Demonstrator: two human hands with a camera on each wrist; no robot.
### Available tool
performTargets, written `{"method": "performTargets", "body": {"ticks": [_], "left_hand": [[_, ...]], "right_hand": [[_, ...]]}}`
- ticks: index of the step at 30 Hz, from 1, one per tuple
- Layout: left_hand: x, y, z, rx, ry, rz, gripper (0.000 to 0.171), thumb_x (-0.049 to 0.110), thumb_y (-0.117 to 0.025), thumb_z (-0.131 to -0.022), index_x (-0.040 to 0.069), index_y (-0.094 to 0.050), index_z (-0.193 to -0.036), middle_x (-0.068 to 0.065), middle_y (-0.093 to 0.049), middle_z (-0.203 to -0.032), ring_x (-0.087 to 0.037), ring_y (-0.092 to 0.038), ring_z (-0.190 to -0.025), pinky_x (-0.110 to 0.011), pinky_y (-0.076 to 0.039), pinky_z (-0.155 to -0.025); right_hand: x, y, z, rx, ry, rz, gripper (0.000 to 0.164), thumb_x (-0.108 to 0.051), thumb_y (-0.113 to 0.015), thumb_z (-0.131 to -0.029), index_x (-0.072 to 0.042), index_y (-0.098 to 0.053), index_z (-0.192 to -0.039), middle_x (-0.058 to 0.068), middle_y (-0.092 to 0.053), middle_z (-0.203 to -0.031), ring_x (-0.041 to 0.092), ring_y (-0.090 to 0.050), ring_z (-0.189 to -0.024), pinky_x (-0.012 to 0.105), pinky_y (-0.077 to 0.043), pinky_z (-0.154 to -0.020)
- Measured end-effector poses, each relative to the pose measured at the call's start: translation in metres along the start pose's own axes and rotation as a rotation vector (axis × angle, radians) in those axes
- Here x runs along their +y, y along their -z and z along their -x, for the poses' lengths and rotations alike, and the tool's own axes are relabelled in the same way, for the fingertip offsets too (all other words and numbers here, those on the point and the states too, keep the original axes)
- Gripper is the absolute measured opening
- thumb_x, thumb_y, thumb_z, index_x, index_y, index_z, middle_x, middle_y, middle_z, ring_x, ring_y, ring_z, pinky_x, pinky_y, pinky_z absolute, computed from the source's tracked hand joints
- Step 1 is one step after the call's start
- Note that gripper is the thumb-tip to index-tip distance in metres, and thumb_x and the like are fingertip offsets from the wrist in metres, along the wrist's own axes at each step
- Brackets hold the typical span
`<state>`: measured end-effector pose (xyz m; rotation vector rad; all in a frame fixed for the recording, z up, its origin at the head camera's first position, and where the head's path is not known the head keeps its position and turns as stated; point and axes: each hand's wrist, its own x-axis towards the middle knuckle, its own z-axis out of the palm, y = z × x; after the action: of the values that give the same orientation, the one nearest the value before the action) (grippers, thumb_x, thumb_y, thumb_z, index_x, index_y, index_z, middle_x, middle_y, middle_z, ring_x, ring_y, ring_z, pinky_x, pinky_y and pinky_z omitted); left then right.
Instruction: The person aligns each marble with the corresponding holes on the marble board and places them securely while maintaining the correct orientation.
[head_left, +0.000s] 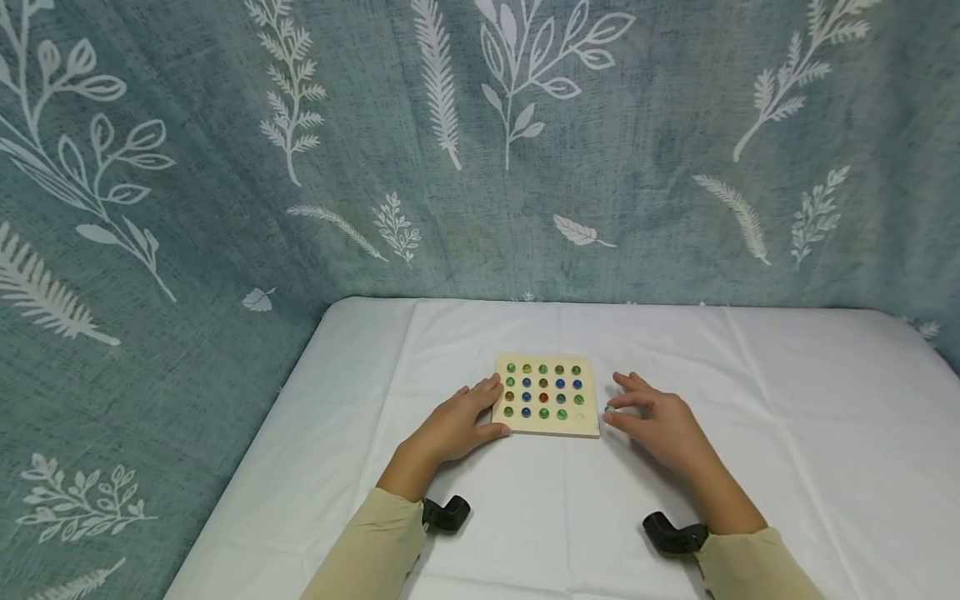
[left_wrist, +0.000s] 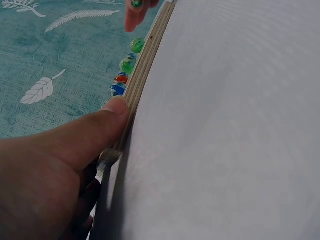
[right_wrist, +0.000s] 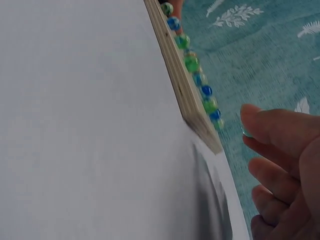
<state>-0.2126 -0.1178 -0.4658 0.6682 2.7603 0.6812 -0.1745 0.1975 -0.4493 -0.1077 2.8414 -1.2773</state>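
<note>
A pale wooden board [head_left: 572,424] with rows of round hollows lies on the white cloth. Green, blue, amber and red glass marbles [head_left: 543,397] sit in its hollows; the hollow at the near right corner holds no marble. My left hand [head_left: 455,422] holds the board's left side, its thumb at the near left corner and its fingertips along the left edge. Just off the board's right edge, my right hand [head_left: 662,429] pinches a greenish glass marble [head_left: 608,409] between thumb and index finger. In the right wrist view the fingertips mostly hide that marble.
White cloth [head_left: 517,517] with fold creases covers the table around the board. Behind and to the left hangs a blue-green curtain [head_left: 480,225] with white leaf prints. A black wrist device [head_left: 448,514] sits on the left wrist and another black device [head_left: 672,536] on the right.
</note>
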Motion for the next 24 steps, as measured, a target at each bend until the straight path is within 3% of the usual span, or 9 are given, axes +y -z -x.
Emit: {"method": "performTargets", "body": {"ticks": [9,24], "left_hand": [[-0.001,-0.001,0.000,0.003,-0.012,-0.010,0.077,0.049,-0.064,-0.092,0.018,-0.034,-0.155,0.005,-0.021,-0.163,-0.016,-0.023,-0.150,-0.041,-0.021,-0.124],[0.000,0.001,0.002,0.006,-0.016,0.004,0.076,0.048,-0.064,-0.092,0.016,-0.034,-0.155,0.004,-0.022,-0.163,-0.018,-0.024,-0.150,-0.040,-0.021,-0.124]], "right_hand": [[-0.007,-0.021,-0.009,-0.009,0.012,-0.027,0.023,-0.023,-0.077,-0.085,-0.009,-0.076,-0.104,0.005,-0.046,-0.152,0.033,-0.026,-0.149,0.062,-0.023,-0.118],[-0.009,-0.032,-0.014,-0.047,0.017,-0.004,0.022,-0.025,-0.076,-0.086,-0.012,-0.076,-0.104,0.007,-0.043,-0.154,0.034,-0.025,-0.149,0.061,-0.023,-0.118]]}}
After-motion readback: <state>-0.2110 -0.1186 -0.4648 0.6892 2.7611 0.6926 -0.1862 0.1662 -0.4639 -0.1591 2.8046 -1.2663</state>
